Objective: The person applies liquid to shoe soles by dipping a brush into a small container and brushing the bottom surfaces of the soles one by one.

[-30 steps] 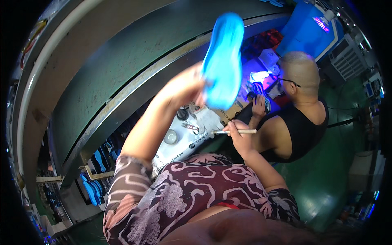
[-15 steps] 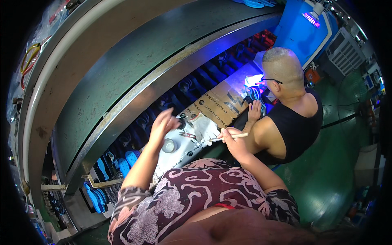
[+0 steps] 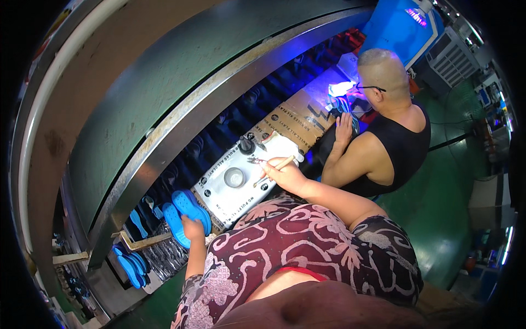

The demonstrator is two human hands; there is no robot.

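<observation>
Behind the white workbench (image 3: 230, 189) dark conveyor contents blur. Left hand (image 3: 193, 226), fingers half hidden, grips blue shoe soles (image 3: 186, 211) at its left end; right hand (image 3: 284, 172) pinches a brush (image 3: 274, 167) beside printed brown cardboard (image 3: 298, 118).

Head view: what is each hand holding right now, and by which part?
The left hand grips a blue shoe sole by its near end. The right hand holds a thin brush by its handle; its tip sits over the white tray.
</observation>
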